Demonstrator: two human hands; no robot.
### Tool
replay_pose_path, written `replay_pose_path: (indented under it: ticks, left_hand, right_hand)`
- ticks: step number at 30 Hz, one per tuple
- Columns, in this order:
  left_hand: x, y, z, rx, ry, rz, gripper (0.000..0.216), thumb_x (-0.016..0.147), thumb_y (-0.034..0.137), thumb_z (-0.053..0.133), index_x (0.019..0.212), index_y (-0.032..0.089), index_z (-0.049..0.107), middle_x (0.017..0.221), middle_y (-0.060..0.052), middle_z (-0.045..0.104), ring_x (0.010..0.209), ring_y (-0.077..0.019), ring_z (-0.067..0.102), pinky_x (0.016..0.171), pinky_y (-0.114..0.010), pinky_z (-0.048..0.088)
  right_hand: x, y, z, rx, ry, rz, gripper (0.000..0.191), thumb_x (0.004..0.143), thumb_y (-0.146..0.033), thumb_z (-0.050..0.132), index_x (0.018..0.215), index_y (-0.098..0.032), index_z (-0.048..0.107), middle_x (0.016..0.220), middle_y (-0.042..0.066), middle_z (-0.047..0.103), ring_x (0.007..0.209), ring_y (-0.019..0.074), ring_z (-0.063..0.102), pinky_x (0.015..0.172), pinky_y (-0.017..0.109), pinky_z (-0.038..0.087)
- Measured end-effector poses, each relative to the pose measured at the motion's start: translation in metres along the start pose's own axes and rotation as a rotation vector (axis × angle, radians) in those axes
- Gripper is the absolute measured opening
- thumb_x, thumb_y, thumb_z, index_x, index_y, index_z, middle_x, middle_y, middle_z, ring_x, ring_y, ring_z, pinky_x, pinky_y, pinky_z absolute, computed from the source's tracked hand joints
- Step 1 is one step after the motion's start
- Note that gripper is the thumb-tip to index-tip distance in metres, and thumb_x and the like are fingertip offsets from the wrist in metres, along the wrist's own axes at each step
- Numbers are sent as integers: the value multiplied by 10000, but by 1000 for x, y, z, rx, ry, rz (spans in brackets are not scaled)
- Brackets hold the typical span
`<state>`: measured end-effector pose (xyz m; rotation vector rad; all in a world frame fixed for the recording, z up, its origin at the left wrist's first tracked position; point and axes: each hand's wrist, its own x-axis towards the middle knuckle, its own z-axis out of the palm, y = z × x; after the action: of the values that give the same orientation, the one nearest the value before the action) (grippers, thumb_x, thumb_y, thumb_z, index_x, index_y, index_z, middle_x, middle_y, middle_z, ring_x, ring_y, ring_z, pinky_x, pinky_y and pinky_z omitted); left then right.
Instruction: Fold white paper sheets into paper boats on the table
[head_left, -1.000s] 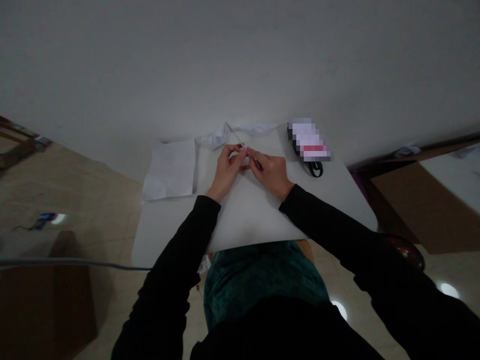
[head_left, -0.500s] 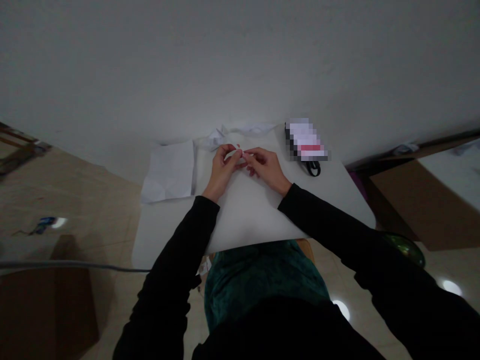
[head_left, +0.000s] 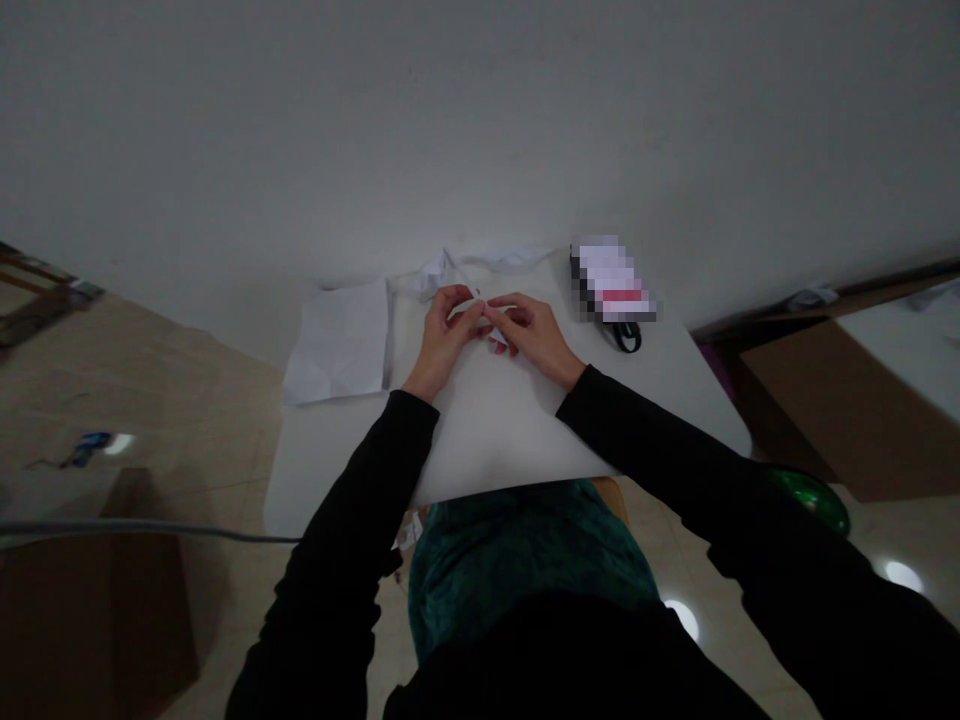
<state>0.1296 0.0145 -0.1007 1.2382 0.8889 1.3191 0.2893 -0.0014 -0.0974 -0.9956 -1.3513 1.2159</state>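
Over the white table (head_left: pixel 495 430) my two hands meet, fingertips together. My left hand (head_left: pixel 448 330) pinches a small piece of white folded paper (head_left: pixel 497 336) between thumb and fingers. From the other side my right hand (head_left: pixel 534 332) grips the same paper, its thumb touching near the left thumb. Most of the paper is hidden by the fingers; a pale corner shows below them. Left of my hands lies a stack of white paper sheets (head_left: pixel 339 342). Behind them rests a crumpled or folded white paper (head_left: pixel 435 272).
A blurred-out flat item (head_left: pixel 611 280) with a black strap (head_left: pixel 628 336) lies at the table's right. More white paper (head_left: pixel 514 260) lies along the wall (head_left: pixel 480 130). Cardboard (head_left: pixel 855 410) stands at right, a brown box (head_left: pixel 97 620) at lower left, and a grey cable (head_left: pixel 150 527) crosses there.
My fingers have shifted slightly on the small paper, and more of its white corner now shows below the right fingers. Both hands stay in about the same place.
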Motion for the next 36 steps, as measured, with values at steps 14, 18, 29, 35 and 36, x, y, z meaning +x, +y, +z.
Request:
replay_pose_path:
  ticks: [14, 18, 29, 35, 36]
  left_hand:
    - [-2, 4, 0, 107, -7, 8, 406, 829, 498, 762, 1064, 230, 568, 1190, -63, 579, 970, -175, 638, 737, -302, 602]
    - [-3, 5, 2, 116, -17, 10, 419, 821, 501, 763, 1065, 231, 555, 1220, -69, 594, 945, -163, 646, 732, -288, 602]
    - [-3, 4, 1, 158, -17, 33, 436, 824, 552, 761, 1040, 234, 556, 1179, -51, 590, 965, -167, 660, 776, -309, 625]
    - [-2, 5, 2, 219, -6, 51, 453, 812, 535, 778, 1047, 230, 541, 1227, -57, 562, 933, -142, 649, 724, -261, 620]
    - [-2, 4, 2, 230, 0, 58, 452, 812, 531, 777, 1046, 228, 534, 1222, -58, 553, 926, -144, 648, 712, -263, 619]
  right_hand:
    - [2, 6, 0, -32, -42, -52, 595, 802, -739, 676, 1012, -183, 662, 574, -54, 621, 471, 91, 568, 412, 205, 439]
    - [0, 3, 1, -92, -40, -99, 588, 810, -742, 665, 999, -185, 647, 544, -60, 604, 468, 90, 556, 445, 213, 436]
    - [-2, -2, 0, -78, -51, -52, 611, 797, -771, 655, 1012, -198, 640, 558, -60, 601, 444, 98, 559, 415, 222, 444]
    - [-1, 4, -1, -144, -65, -120, 570, 905, -735, 540, 1043, -191, 641, 595, -40, 631, 463, 102, 588, 428, 216, 442]
    - [-1, 4, -2, -166, -71, -130, 558, 933, -718, 501, 1053, -190, 637, 619, -31, 646, 473, 104, 601, 437, 217, 445]
